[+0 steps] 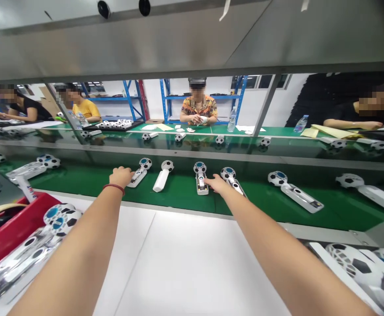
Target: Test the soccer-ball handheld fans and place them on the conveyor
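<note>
My left hand [121,177], a red band at its wrist, is over the green conveyor belt [175,202]. It is against the side of a football-patterned handheld fan [139,176], whose handle shows its inner parts; my fingertips are hidden behind the knuckles. My right hand [218,183] has its fingers stretched out to the handle of another fan [202,182], lying with its insides showing. A fan [233,181] is partly behind my right hand. Between my hands lies a fan with a closed white handle [163,177].
More fans [295,193] lie along the belt. At left, stacked fans [23,259] sit beside a red tape dispenser [40,213]. More fans [364,265] are at lower right. A metal shelf [192,48] hangs overhead. Co-workers [198,107] sit across the line.
</note>
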### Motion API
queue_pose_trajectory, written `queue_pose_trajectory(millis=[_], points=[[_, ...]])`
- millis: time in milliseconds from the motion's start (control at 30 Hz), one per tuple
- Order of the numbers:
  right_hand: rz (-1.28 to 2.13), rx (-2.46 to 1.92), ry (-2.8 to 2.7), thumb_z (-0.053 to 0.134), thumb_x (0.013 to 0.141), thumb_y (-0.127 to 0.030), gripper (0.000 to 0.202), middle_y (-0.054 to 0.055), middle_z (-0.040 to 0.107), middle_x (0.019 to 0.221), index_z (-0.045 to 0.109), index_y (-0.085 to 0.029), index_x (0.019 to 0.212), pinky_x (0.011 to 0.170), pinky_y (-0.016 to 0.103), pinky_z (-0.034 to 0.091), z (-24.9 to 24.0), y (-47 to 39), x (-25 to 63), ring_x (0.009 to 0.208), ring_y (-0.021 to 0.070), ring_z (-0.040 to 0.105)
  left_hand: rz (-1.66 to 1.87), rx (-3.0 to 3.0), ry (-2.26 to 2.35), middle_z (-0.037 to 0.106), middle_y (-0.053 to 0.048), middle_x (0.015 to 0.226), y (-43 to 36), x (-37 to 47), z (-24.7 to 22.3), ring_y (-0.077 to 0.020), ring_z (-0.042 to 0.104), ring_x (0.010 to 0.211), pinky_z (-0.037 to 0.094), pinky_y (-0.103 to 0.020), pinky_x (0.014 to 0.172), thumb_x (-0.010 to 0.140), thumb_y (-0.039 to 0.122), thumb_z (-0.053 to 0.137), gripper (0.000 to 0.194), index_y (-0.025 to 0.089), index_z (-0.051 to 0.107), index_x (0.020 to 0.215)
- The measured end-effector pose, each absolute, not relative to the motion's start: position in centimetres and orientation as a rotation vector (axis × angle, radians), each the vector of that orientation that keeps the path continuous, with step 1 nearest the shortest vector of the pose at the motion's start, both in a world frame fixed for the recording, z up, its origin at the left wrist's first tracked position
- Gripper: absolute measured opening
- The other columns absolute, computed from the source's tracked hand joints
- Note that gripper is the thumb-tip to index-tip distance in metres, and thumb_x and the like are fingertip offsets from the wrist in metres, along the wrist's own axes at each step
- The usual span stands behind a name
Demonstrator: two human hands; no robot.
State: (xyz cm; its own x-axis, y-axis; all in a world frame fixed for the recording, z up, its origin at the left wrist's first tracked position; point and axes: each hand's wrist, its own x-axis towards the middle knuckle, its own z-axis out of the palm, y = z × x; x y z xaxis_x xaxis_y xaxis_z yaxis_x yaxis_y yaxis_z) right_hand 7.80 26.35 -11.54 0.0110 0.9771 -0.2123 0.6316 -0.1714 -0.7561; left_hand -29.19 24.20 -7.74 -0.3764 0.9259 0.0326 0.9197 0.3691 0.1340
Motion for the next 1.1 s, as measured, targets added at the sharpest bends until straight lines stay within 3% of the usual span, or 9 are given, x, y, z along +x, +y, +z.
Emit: queue_pose_trajectory(millis=[133, 267, 400, 500, 600, 767, 867, 1100], points=[[1.094, -1.912, -1.539, 0.054, 0.084, -0.034, 0.043, 0.011, 0.047, 0.123, 0.044, -0.016, 0.122, 0.089, 0.047, 0.042, -11.7, 27.6, 6.0, 0.107, 0.0249, 0.05, 0.381, 1.461, 2.388, 0.056, -0.009, 0.11, 24.7, -27.7, -9.4, -0.0222, 0.054, 0.101, 0.044, -0.044, 0.086, 0.084, 0.037, 0.052, 0.035, 0.014, 0.053, 0.11], [1.374, -1.819, -1.416, 0.055, 0.084, -0.03, 0.027, 0.008, 0.056, 0.107, 0.055, -0.013, 0.105, 0.082, 0.042, 0.047, -10.8, 26.2, 5.0, 0.096, 0.021, 0.055, 0.592, 1.196, 2.109, 0.06, -0.006, 0.093, 24.1, -24.9, -9.2, -0.0171, 0.059, 0.083, 0.05, -0.036, 0.074, 0.082, 0.036, 0.055, 0.028, 0.012, 0.058, 0.096], [1.667, -1.404, -1.249, 0.055, 0.083, -0.031, 0.024, 0.004, 0.059, 0.091, 0.051, -0.015, 0.1, 0.069, 0.034, 0.052, -9.6, 21.8, 5.2, 0.079, 0.0155, 0.06, 1.016, 1.018, 1.781, 0.06, -0.006, 0.091, 21.5, -20.2, -7.6, -0.0137, 0.06, 0.076, 0.052, -0.03, 0.066, 0.088, 0.035, 0.045, 0.027, 0.012, 0.054, 0.099], [1.798, -1.075, -1.104, 0.056, 0.081, -0.035, 0.023, 0.0, 0.058, 0.085, 0.044, -0.022, 0.096, 0.07, 0.033, 0.052, -8.3, 17.9, 5.7, 0.073, 0.0133, 0.061, 1.29, 0.996, 1.49, 0.061, -0.005, 0.091, 18.1, -15.0, -5.8, -0.0127, 0.062, 0.08, 0.053, -0.026, 0.069, 0.089, 0.032, 0.038, 0.023, 0.015, 0.049, 0.099], [1.877, -0.851, -1.015, 0.059, 0.076, -0.038, 0.028, -0.001, 0.058, 0.081, 0.045, -0.024, 0.095, 0.071, 0.033, 0.051, -6.3, 14.2, 6.2, 0.069, 0.014, 0.061, 1.418, 1.008, 1.22, 0.061, -0.003, 0.093, 13.8, -10.0, -3.4, -0.0145, 0.064, 0.078, 0.054, -0.028, 0.068, 0.083, 0.033, 0.046, 0.025, 0.021, 0.042, 0.104], [1.972, -0.494, -0.966, 0.057, 0.069, -0.022, 0.038, 0.0, 0.06, 0.084, 0.048, -0.024, 0.105, 0.076, 0.034, 0.049, -2.6, 9.7, 7.6, 0.073, 0.0161, 0.059, 1.496, 0.899, 0.798, 0.06, -0.004, 0.087, 8.0, -6.0, 0.4, -0.0186, 0.062, 0.059, 0.048, -0.027, 0.039, 0.073, 0.028, 0.057, 0.032, 0.021, 0.042, 0.1], [1.935, -0.447, -1.006, 0.057, 0.069, -0.017, 0.041, 0.0, 0.059, 0.087, 0.047, -0.027, 0.107, 0.078, 0.038, 0.048, -1.5, 7.9, 8.7, 0.076, 0.0176, 0.059, 1.515, 0.899, 0.738, 0.06, -0.002, 0.082, 6.2, -6.0, 1.8, -0.0177, 0.061, 0.056, 0.049, -0.028, 0.041, 0.07, 0.027, 0.06, 0.034, 0.022, 0.042, 0.098], [1.882, -0.506, -1.081, 0.064, 0.069, -0.022, 0.033, 0.0, 0.058, 0.092, 0.051, -0.028, 0.099, 0.084, 0.047, 0.046, -1.6, 5.3, 10.6, 0.08, 0.0184, 0.059, 1.556, 0.928, 0.751, 0.062, 0.001, 0.081, 4.3, -7.4, 3.0, -0.0179, 0.063, 0.061, 0.053, -0.03, 0.053, 0.066, 0.031, 0.066, 0.039, 0.025, 0.043, 0.098]])
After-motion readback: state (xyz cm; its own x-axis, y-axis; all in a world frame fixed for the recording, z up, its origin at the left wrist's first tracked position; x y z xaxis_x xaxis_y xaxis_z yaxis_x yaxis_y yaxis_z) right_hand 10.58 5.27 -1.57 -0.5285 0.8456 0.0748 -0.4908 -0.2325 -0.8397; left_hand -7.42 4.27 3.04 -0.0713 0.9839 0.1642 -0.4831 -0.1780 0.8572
